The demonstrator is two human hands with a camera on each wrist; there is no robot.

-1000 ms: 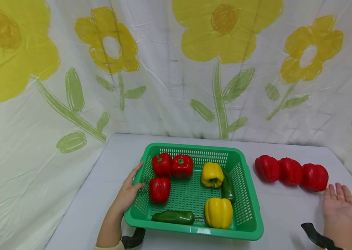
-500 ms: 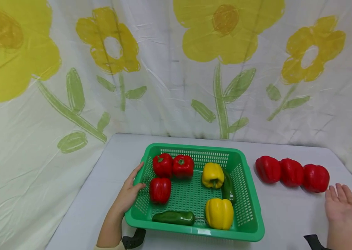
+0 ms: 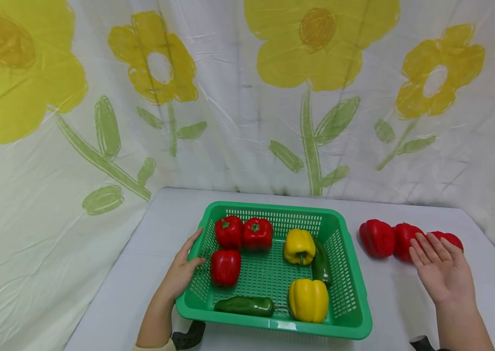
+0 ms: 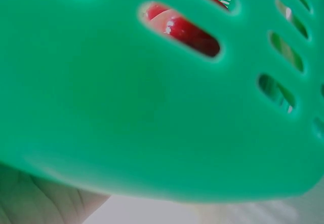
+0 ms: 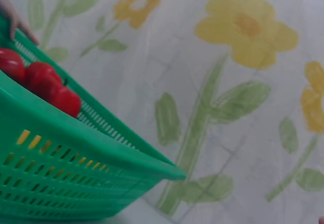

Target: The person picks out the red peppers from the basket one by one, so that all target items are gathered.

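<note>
In the head view, my left hand (image 3: 180, 273) holds the left rim of the green plastic basket (image 3: 317, 331), its thumb lying over the rim. In the left wrist view, part of that hand (image 4: 40, 198) shows below the basket's side (image 4: 142, 107). Inside the basket are three red bell peppers (image 3: 225, 268), two yellow bell peppers (image 3: 308, 300) and two long green peppers (image 3: 244, 306). To the right of it, my right hand (image 3: 445, 273) is palm up with straight fingers and holds nothing. Its fingertips overlap the row of three red bell peppers (image 3: 376, 238), partly hiding two.
A white-covered table (image 3: 387, 302) bears the basket and the loose peppers. Close behind its far edge hangs a white curtain (image 3: 229, 146) painted with yellow flowers. A dark strap (image 3: 189, 334) sits at the left wrist.
My right hand has moved left from beside the rightmost red bell pepper to in front of the row, palm still up. The left hand and the basket have stayed put.
</note>
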